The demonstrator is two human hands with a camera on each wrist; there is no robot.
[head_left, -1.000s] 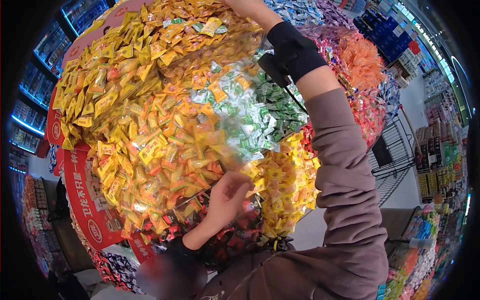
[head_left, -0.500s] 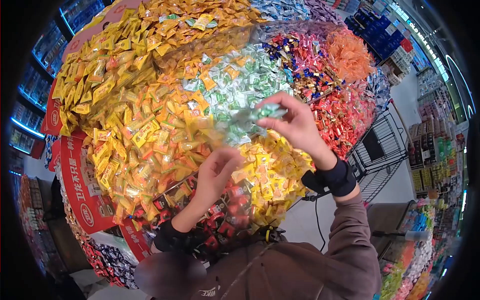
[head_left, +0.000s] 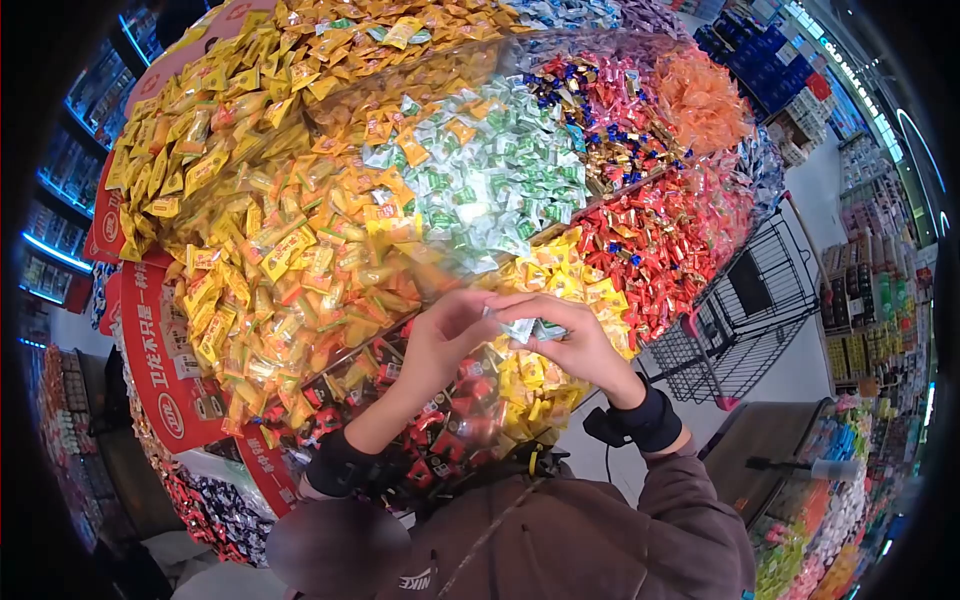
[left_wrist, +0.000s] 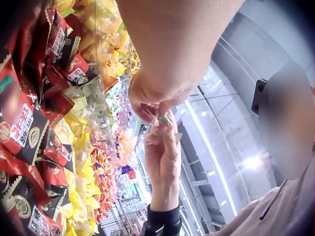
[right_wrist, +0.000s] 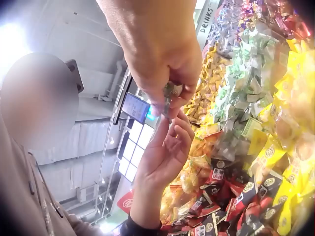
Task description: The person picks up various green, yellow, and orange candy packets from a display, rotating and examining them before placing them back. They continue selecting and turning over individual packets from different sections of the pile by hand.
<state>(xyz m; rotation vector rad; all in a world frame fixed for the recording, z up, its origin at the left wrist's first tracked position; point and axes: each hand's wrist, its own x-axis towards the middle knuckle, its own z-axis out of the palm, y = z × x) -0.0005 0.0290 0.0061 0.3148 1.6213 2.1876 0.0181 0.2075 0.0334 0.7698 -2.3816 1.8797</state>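
Note:
In the head view my right hand [head_left: 575, 340] grips a small green-and-white wrapped candy [head_left: 518, 329] between thumb and fingers, above the yellow candies. Fingertips of my left hand [head_left: 443, 338] meet it at the near end, pinching the wrapper. Both wrist views show the hands joined at this candy [right_wrist: 172, 91], which the fingers partly hide. Below the hands lie red-and-black wrapped candies [head_left: 440, 430] and yellow wrapped candies [head_left: 535, 385]. A heap of matching green-and-white candies [head_left: 490, 180] lies just beyond.
Orange-yellow packets [head_left: 300, 270] fill the bins to the left, with a red sign [head_left: 165, 390] along their edge. Clear dividers separate the heaps. Red candies [head_left: 645, 250] lie to the right, and a black wire shopping cart [head_left: 745, 310] stands beyond them.
My right hand has come back from the far side of the display with the green-and-white candy, down to my left hand. The left hand has stayed near its place and now meets the candy.

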